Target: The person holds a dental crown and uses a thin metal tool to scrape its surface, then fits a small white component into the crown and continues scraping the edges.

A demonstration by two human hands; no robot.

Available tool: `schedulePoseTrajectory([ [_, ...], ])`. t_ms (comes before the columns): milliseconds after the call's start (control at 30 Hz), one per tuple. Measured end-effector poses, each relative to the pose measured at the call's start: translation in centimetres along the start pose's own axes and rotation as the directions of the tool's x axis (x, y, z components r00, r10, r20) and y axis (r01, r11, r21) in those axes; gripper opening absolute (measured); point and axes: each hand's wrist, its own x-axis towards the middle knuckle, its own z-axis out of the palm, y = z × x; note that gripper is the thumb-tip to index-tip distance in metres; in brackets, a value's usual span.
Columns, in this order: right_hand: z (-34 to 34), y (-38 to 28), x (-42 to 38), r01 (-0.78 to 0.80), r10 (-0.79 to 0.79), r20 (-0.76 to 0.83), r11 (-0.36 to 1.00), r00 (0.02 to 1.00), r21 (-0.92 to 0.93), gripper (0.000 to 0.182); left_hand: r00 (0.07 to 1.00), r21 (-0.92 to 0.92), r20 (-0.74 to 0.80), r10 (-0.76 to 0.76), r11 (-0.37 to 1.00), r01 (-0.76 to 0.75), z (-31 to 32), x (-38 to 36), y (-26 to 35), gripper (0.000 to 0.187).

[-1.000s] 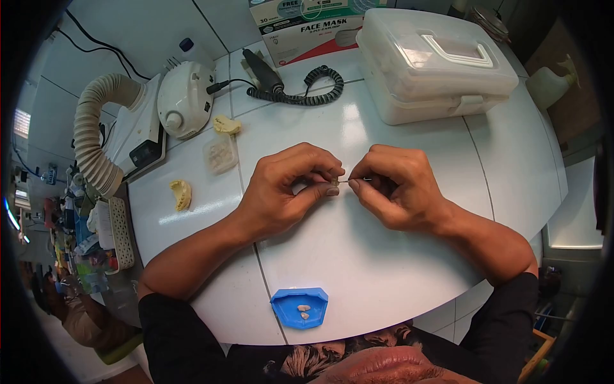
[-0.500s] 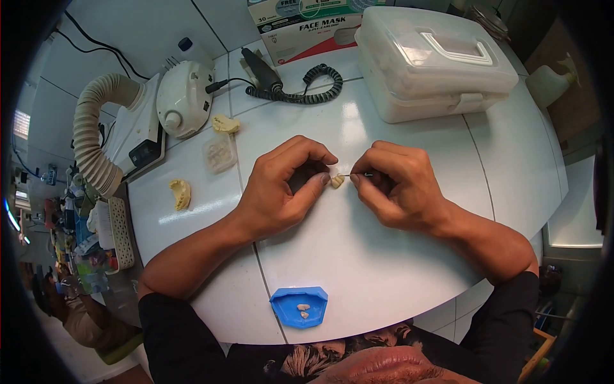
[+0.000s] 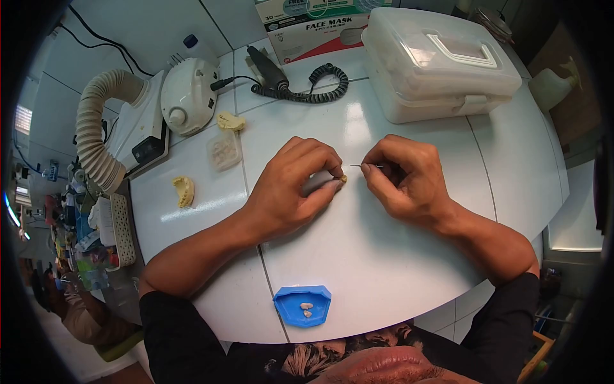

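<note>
My left hand (image 3: 288,185) pinches a small yellowish plaster tooth piece (image 3: 344,179) between thumb and fingertips. Most of that piece is hidden by the fingers. Just to its right, my right hand (image 3: 412,179) is closed on a thin pointed metal tool (image 3: 357,166). The tool's tip points left toward the plaster piece, with a small gap between them. Close to the table's front edge, a blue tray (image 3: 281,306) holds a few small pale tooth-like pieces (image 3: 307,307).
Left on the white table (image 3: 396,269) are two yellow plaster casts (image 3: 183,191) and a clear small box (image 3: 224,150). Behind stand a white machine with a hose (image 3: 96,121), a control unit (image 3: 188,99), a black handpiece (image 3: 267,69), mask boxes (image 3: 320,38) and a translucent case (image 3: 441,70).
My right hand has drawn the tool's tip slightly away from the plaster piece. My left fingers have turned and now cover more of the piece. The whole view has shifted a little.
</note>
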Motion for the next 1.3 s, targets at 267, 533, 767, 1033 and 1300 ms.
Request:
schedulePoseTrajectory([
  [267, -0.07, -0.01, -0.15, 0.107, -0.1, 0.066, 0.989, 0.993, -0.1, 0.003, 0.998, -0.018, -0.01, -0.062, 0.998, 0.062, -0.07, -0.03, 0.45, 0.021],
  [533, 0.16, 0.13, -0.27, 0.13, -0.114, 0.103, 0.976, 0.988, -0.173, 0.004, 0.998, -0.03, -0.008, -0.069, 0.997, 0.069, -0.06, -0.09, 0.38, 0.025],
  [767, 0.24, 0.23, -0.35, 0.121, -0.105, 0.106, 0.979, 0.989, -0.164, 0.004, 0.998, -0.003, 0.0, -0.056, 0.998, 0.056, -0.11, -0.06, 0.22, 0.024],
  [1033, 0.29, 0.34, -0.42, 0.134, -0.117, 0.107, 0.976, 0.987, -0.169, 0.008, 0.998, 0.011, 0.03, -0.062, 0.998, 0.062, -0.1, 0.0, 0.38, 0.014],
  [1300, 0.31, 0.28, -0.46, 0.188, -0.165, 0.127, 0.963, 0.978, -0.194, 0.011, 0.999, -0.012, 0.022, -0.045, 0.999, 0.045, 0.04, -0.07, 0.56, 0.013],
])
